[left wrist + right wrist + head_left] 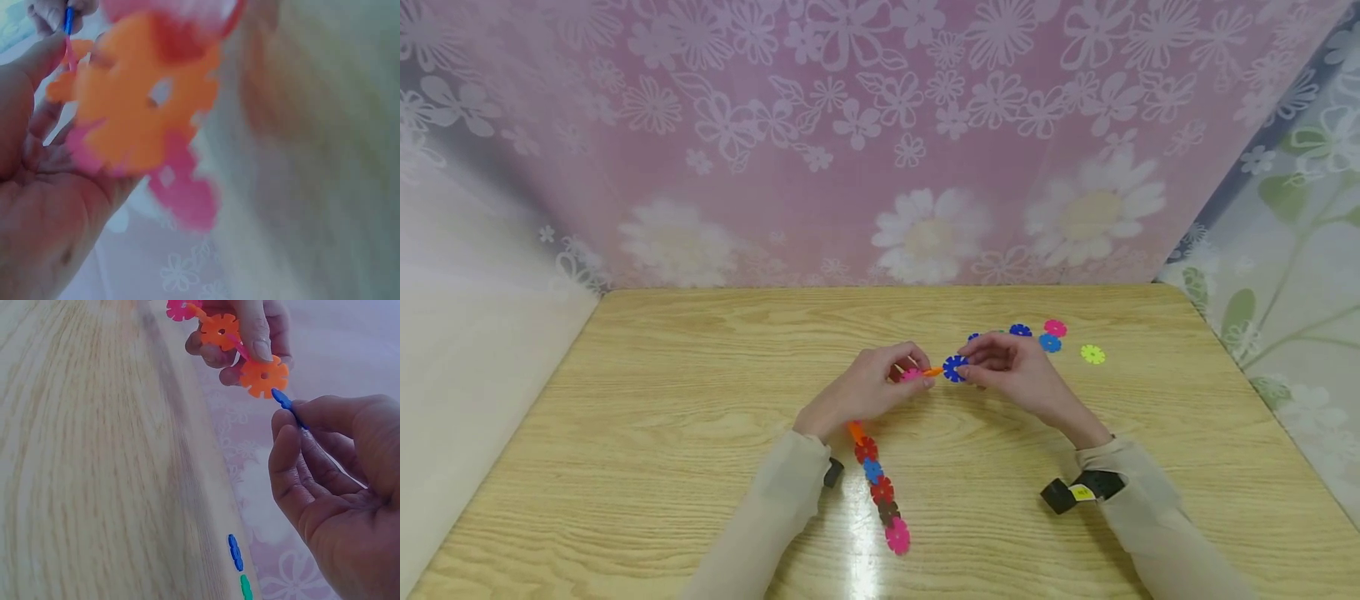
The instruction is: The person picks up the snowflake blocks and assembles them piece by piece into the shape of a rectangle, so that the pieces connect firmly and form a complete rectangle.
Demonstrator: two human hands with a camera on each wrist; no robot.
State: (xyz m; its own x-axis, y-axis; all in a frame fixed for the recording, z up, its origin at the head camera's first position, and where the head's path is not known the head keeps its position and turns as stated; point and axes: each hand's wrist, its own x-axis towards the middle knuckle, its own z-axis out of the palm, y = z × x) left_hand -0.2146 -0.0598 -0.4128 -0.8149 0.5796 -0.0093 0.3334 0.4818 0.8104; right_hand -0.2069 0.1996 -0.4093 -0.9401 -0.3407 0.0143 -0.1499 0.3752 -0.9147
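Note:
My left hand point(874, 385) pinches the end of a chain of notched plastic snowflake discs, by an orange disc point(256, 384) and a pink one beside it. Under that hand the chain runs on toward me through orange, red point(882, 490), blue, brown and pink point(897, 536) discs; part of it is hidden by the hand. Between thumb and fingers, my right hand point(1021, 372) holds a dark blue snowflake disc point(953, 368). Seen edge-on in the right wrist view, the blue disc's tip meets the orange disc's lower rim. Close to the left wrist camera, a large orange disc point(131, 106) looks blurred.
Loose discs lie on the wooden table point(685, 433) beyond my right hand: a pink one point(1056, 327), a light blue one point(1050, 342), a yellow one point(1092, 354) and a dark blue one point(1020, 330). Others there are partly hidden. A flowered curtain point(820, 167) hangs behind the table.

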